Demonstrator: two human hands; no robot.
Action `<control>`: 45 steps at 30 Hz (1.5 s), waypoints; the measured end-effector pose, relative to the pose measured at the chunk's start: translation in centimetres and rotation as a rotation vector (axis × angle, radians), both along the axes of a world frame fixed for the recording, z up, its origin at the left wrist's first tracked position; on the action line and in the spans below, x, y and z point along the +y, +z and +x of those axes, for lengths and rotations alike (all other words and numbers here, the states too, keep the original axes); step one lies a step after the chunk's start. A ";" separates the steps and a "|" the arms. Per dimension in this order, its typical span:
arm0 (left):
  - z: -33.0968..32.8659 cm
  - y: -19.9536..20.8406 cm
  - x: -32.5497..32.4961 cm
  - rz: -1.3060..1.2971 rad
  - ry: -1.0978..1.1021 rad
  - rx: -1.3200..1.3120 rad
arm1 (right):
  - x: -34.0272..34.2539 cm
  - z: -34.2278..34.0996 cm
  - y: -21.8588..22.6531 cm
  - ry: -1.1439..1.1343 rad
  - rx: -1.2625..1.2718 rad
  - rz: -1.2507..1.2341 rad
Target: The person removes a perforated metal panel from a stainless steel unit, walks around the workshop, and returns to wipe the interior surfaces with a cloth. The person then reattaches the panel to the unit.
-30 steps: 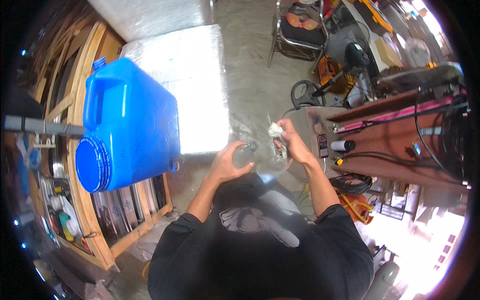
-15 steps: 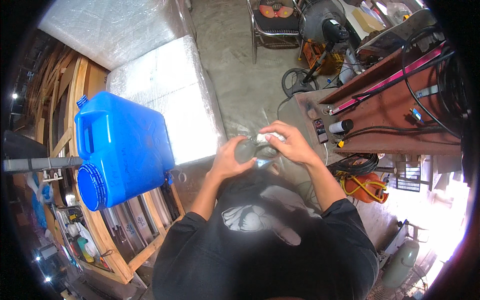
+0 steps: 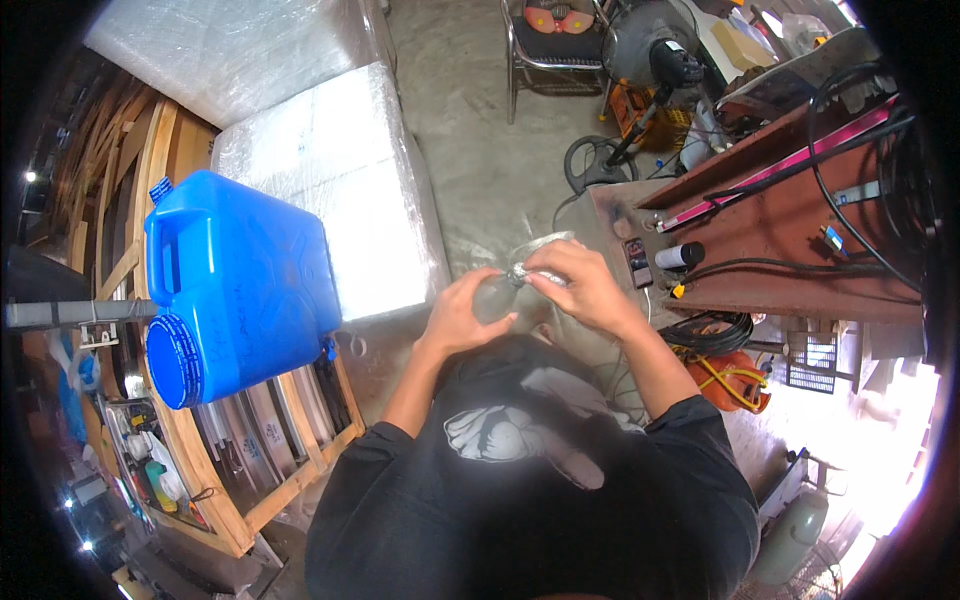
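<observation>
- The left hand (image 3: 462, 315) is near the middle of the frame, with its fingers curled up toward a clear plastic bag (image 3: 535, 262).
- The left fingertips touch the low edge of the bag, in a loose pinch.
- The right hand (image 3: 580, 285) is just right of the left hand, and its grip is closed on the bag from above.
- The bag is crumpled and see-through, held between both hands, a bit above the middle of the frame.
- What is inside the bag is too small to tell.
- A big blue jug (image 3: 235, 285) sits at the left of the frame, lying on a wooden rack (image 3: 300, 470).
- The jug has a round blue lid (image 3: 175, 360) at its low left end and a handle at the top.
- Two large blocks wrapped in shiny plastic (image 3: 330, 190) fill the upper left of the frame.
- A rusty brown table (image 3: 790, 250) stands at the right, with black cables (image 3: 860, 120) on it.
- A small black can (image 3: 680, 257) lies on the table near the right hand.
- A fan (image 3: 650, 45) and a chair (image 3: 555, 40) stand on the gray floor (image 3: 480, 150) at the top.
- An orange tool (image 3: 730, 380) with a coil of black cable sits under the table, low right of the hands.
</observation>
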State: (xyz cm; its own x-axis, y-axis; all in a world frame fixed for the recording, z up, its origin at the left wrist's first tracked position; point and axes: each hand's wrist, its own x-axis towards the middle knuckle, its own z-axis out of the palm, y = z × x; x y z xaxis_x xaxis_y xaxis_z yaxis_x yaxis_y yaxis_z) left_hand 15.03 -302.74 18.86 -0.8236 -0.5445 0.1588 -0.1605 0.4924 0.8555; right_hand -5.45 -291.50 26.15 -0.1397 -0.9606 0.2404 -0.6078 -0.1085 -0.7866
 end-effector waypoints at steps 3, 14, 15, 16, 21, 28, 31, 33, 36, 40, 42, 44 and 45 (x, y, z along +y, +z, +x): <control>-0.1 0.1 0.2 0.004 0.004 -0.047 | 0.5 -0.4 0.4 0.043 -0.149 0.107; -0.4 0.8 0.0 -0.041 -0.109 -0.136 | 1.9 -2.9 0.9 0.194 -0.151 0.241; -0.5 1.1 -0.2 -0.051 -0.131 -0.147 | 2.0 -3.0 0.8 0.198 -0.128 0.202; -0.6 1.5 -0.4 -0.075 -0.146 -0.171 | 2.0 -3.1 0.7 0.182 -0.095 0.173; -1.9 5.1 -2.4 -0.191 -0.194 -0.301 | 2.1 -3.4 0.3 0.043 -0.072 0.134; -4.1 10.2 -4.4 -0.286 -0.315 -0.502 | 2.0 -3.4 -0.7 -0.069 -0.170 0.117; -4.7 11.2 -4.8 -0.272 -0.324 -0.539 | 1.8 -3.1 -1.1 -0.160 -0.241 0.087; -4.9 11.7 -5.0 -0.282 -0.329 -0.569 | 1.7 -2.9 -1.2 -0.224 -0.330 0.080; -5.4 12.3 -5.3 -0.309 -0.344 -0.579 | 1.5 -2.9 -1.2 -0.277 -0.433 0.088; -6.4 13.5 -5.9 -0.354 -0.377 -0.672 | 1.3 -3.2 -1.1 -0.270 -0.400 0.058; -6.9 14.3 -6.2 -0.411 -0.409 -0.701 | 1.2 -3.3 -1.2 -0.273 -0.382 0.035; -7.4 15.2 -6.4 -0.452 -0.433 -0.735 | 1.1 -3.2 -1.3 -0.276 -0.355 0.008; -7.6 15.6 -6.5 -0.464 -0.444 -0.752 | 1.1 -3.2 -1.4 -0.277 -0.375 0.009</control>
State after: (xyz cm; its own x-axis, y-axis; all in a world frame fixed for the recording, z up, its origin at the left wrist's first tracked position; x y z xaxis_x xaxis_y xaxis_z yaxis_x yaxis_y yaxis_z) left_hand 7.42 -309.28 34.43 -0.9120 -0.1781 -0.3696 -0.3026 0.9002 0.3130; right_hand -8.65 -290.41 24.79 -0.4673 -0.8764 0.1165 -0.2869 0.0257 -0.9576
